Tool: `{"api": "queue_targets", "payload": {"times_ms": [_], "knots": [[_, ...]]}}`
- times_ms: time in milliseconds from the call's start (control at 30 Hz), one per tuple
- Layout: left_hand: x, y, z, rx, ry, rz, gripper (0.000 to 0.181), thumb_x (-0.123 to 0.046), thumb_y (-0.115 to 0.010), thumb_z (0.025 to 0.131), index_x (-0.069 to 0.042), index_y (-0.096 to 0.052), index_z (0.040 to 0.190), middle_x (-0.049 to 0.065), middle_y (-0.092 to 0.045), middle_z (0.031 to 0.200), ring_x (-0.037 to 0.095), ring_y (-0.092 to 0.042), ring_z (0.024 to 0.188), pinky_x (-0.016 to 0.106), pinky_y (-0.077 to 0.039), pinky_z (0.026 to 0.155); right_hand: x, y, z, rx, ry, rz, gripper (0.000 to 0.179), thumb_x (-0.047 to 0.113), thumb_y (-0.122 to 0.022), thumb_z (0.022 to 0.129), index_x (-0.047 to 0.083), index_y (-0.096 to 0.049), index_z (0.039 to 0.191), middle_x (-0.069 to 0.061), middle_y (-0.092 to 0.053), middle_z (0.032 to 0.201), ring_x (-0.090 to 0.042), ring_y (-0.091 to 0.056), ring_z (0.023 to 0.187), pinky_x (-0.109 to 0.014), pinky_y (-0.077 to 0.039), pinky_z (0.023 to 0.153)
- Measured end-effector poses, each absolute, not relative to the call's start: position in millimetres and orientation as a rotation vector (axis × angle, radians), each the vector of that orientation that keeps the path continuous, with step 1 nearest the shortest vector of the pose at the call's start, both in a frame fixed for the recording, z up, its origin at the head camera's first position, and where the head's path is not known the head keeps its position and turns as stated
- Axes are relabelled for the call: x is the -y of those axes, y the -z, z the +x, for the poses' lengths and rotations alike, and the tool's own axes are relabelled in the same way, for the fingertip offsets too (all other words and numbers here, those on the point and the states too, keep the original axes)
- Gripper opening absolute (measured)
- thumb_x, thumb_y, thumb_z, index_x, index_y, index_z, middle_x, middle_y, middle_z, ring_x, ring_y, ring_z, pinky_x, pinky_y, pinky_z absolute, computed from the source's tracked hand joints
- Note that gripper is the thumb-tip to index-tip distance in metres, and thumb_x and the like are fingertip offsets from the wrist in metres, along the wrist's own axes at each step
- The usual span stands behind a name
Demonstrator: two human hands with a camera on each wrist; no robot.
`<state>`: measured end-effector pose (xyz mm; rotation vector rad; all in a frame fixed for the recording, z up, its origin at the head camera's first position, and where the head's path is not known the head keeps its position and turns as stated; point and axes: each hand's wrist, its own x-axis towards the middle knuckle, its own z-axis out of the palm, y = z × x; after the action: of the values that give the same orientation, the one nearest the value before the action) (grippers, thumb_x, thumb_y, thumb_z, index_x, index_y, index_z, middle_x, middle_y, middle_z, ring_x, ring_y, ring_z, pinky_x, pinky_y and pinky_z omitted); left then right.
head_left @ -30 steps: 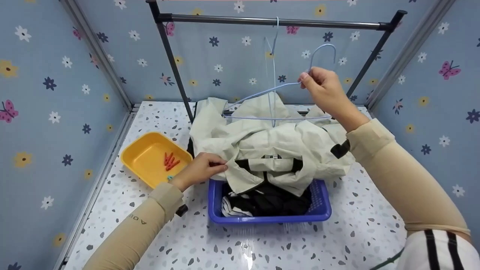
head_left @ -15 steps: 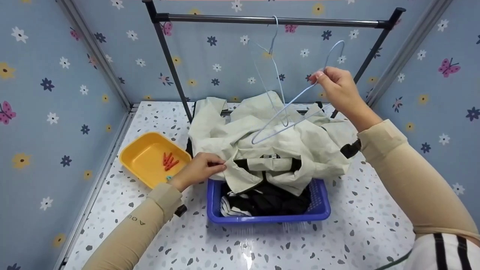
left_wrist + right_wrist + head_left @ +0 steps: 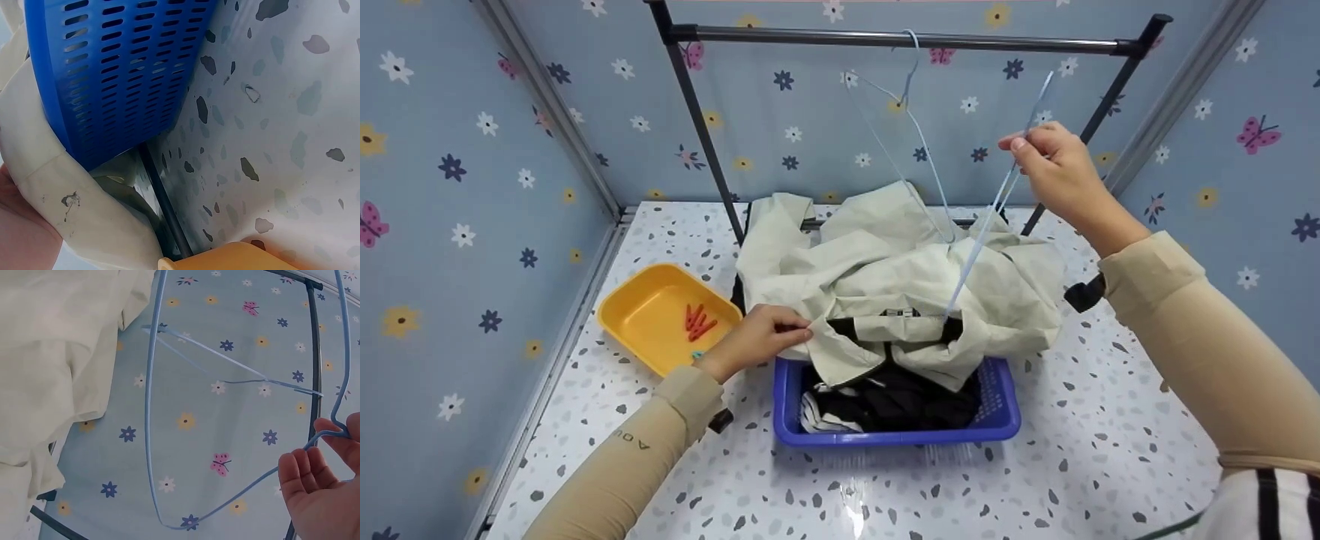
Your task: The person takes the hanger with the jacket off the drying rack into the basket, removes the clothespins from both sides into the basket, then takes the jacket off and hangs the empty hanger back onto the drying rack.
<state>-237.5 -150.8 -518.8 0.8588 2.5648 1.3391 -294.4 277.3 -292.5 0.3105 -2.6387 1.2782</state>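
A cream jacket (image 3: 810,259) with a dark lining lies spread over the blue basket (image 3: 896,438), its collar towards me. My left hand (image 3: 757,336) pinches the jacket's left edge near the collar; in the left wrist view the cloth covers most of that hand. Raised at the right, my right hand (image 3: 1059,161) grips a light blue wire hanger (image 3: 971,259) at its neck. The hanger is seen nearly edge-on in the head view, its lower end overlapping the collar. Its bent wire (image 3: 149,410) shows wide in the right wrist view.
Behind the jacket stands a dark rack, with a second blue hanger (image 3: 928,154) hooked on its bar (image 3: 810,37). An orange-yellow tub (image 3: 626,300) holding red clothespins (image 3: 699,324) sits at the left. Black and striped clothes (image 3: 911,405) lie in the basket. Flowered walls enclose the table.
My right hand has moved right, turning the hanger from broadside to nearly edge-on, with its lower end now over the collar. The hanger on the bar has swung and twisted. My left hand stays put.
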Motion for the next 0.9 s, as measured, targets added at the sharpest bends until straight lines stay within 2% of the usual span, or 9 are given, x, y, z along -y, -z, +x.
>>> {"api": "queue_targets", "payload": {"times_ms": [133, 267, 433, 533, 900], "knots": [[152, 519, -239, -2.565, -1.339, 0.855, 0.014, -0.020, -0.075, 0.104, -0.012, -0.087, 0.107, 0.004, -0.080, 0.097, 0.010, -0.059, 0.080, 0.024, -0.048, 0.076, -277, 291, -300, 2.669, -1.267, 0.304, 0.035, 0.030, -0.047, 0.117, 0.006, -0.069, 0.104, 0.000, -0.063, 0.131, -0.015, -0.057, 0.101, -0.027, -0.048, 0.090], [153, 519, -239, -2.567, -1.335, 0.848, 0.014, -0.020, -0.076, 0.104, -0.013, -0.087, 0.108, 0.003, -0.079, 0.096, 0.008, -0.059, 0.081, 0.023, -0.048, 0.076, -277, 292, -307, 2.693, -1.233, 0.295, 0.035, 0.028, -0.045, 0.118, 0.004, -0.070, 0.113, -0.008, -0.067, 0.132, -0.015, -0.056, 0.093, -0.023, -0.049, 0.082], [152, 519, -239, -2.568, -1.334, 0.866, 0.013, -0.019, -0.076, 0.103, -0.012, -0.087, 0.108, 0.003, -0.078, 0.094, 0.009, -0.059, 0.080, 0.023, -0.049, 0.076, -280, 291, -317, 2.718, -1.263, 0.247, 0.034, 0.026, -0.050, 0.117, 0.001, -0.069, 0.129, -0.003, -0.067, 0.116, -0.015, -0.064, 0.093, -0.016, -0.057, 0.084], [151, 518, -239, -2.563, -1.339, 0.870, 0.013, -0.019, -0.076, 0.103, -0.012, -0.087, 0.108, 0.004, -0.079, 0.094, 0.009, -0.060, 0.080, 0.023, -0.048, 0.076, -280, 290, -322, 2.717, -1.286, 0.224, 0.031, 0.024, -0.055, 0.115, 0.002, -0.069, 0.131, 0.001, -0.065, 0.104, -0.015, -0.068, 0.092, -0.014, -0.059, 0.084], [152, 520, -238, -2.575, -1.334, 0.899, 0.013, -0.020, -0.076, 0.103, -0.013, -0.087, 0.101, 0.001, -0.077, 0.090, 0.006, -0.057, 0.076, 0.023, -0.047, 0.073, -278, 274, -343, 2.613, -1.435, 0.148, 0.020, 0.021, -0.056, 0.114, 0.009, -0.069, 0.123, -0.001, -0.065, 0.103, -0.013, -0.068, 0.091, -0.013, -0.060, 0.083]]}}
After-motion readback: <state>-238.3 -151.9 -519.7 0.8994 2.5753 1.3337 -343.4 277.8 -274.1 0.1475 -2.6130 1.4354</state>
